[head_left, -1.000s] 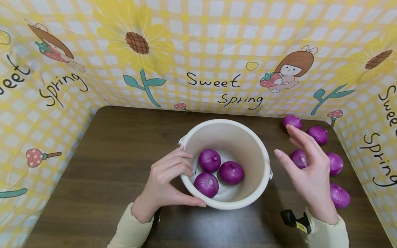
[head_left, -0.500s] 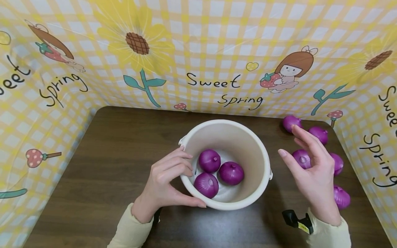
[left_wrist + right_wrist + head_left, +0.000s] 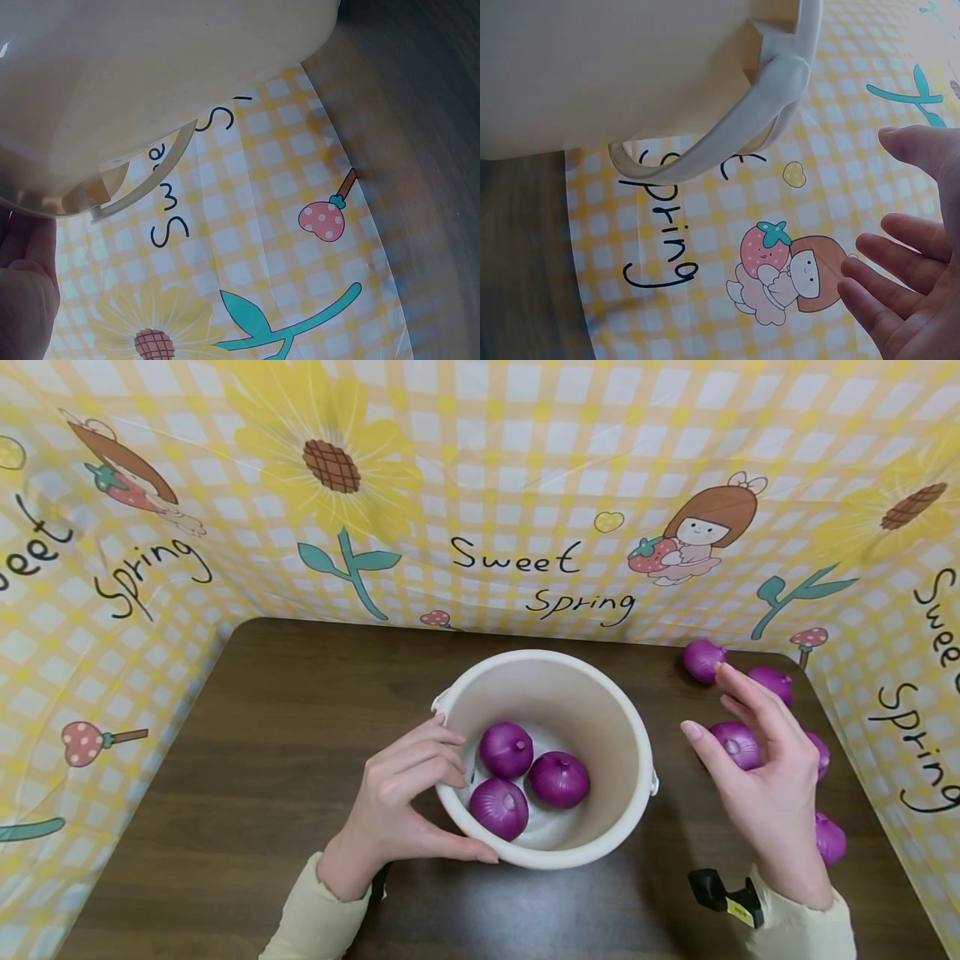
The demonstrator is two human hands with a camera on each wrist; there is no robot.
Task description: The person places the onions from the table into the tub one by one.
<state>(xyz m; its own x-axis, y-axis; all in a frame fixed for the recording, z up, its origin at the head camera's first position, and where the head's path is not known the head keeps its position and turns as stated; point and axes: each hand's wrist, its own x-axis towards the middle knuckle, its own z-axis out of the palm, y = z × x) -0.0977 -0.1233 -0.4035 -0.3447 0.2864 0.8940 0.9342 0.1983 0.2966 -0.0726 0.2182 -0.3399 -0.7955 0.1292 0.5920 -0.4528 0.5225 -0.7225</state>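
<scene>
A pale cream bucket (image 3: 596,714) stands upright on the table with three purple onions inside, one onion (image 3: 558,780) resting at the right. My left hand (image 3: 405,797) grips the bucket's left rim, fingers over the edge and thumb along the front. In the left wrist view only part of that hand (image 3: 28,292) shows under the rim. My right hand (image 3: 776,802) holds nothing; its fingers and thumb are spread apart. It hovers right of the bucket, nearest a purple onion (image 3: 735,746) that it partly covers. The right wrist view shows its loose fingers (image 3: 889,251) apart from the bucket.
More onions lie at the table's right, including one onion (image 3: 703,661) at the back and another (image 3: 830,839) nearer the front. The bucket's handle (image 3: 705,146) hangs down. A yellow checked cloth (image 3: 510,460) walls the brown table (image 3: 225,827) at the back and sides.
My right hand has drifted slightly to the right, uncovering more of the nearest onion and hiding more of those at the far right. The left hand and bucket have stayed put.
</scene>
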